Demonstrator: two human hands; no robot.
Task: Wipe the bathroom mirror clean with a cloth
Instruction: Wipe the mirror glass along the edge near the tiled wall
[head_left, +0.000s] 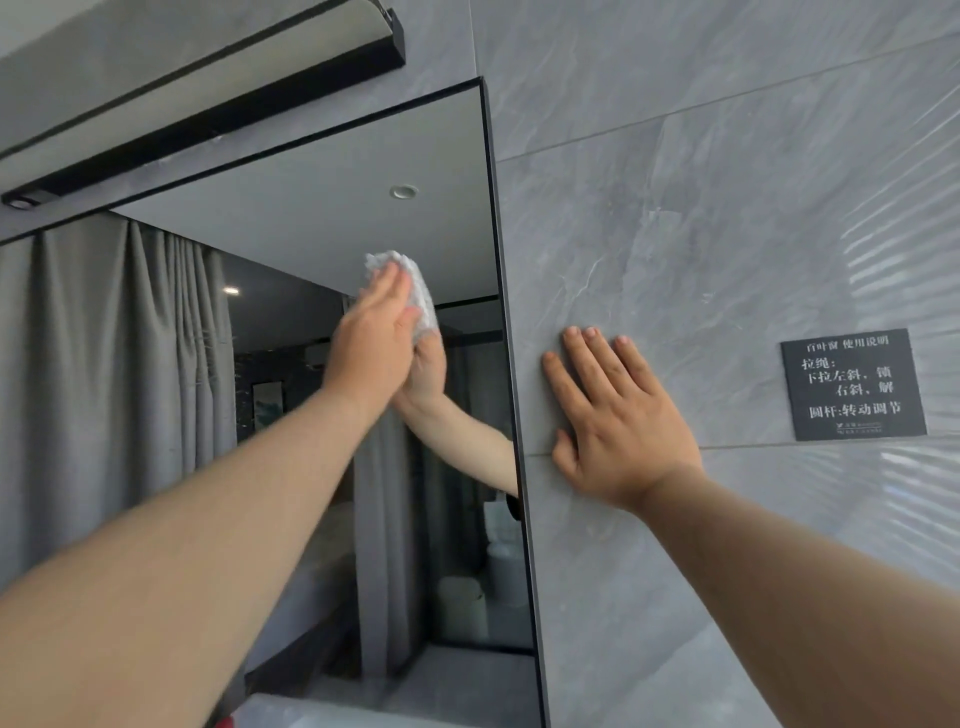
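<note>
Nearest the camera, both forearms extend forward and upward toward the wall. The right hand (618, 421) lies flat on the grey tile wall (727, 234), fingers straight and slightly spread, just beside the mirror's dark frame edge (506, 364); it holds nothing and appears to serve as a brace. The left hand (376, 343) presses a crumpled white cloth (421, 296) against the mirror (311, 234) in its upper right area, fingers extended over the cloth rather than curled round it. Risk: because the cloth is held by pressure alone, a reduction in pressure during a stroke may let it slip and drop. Risk: a stroke carried too far right may run the cloth off the glass onto the frame edge. Risk: bare fingertips overlapping the cloth may smear the glass. Further right, a dark instruction plaque (852, 384) is fixed to the tile, apart from both hands.
</note>
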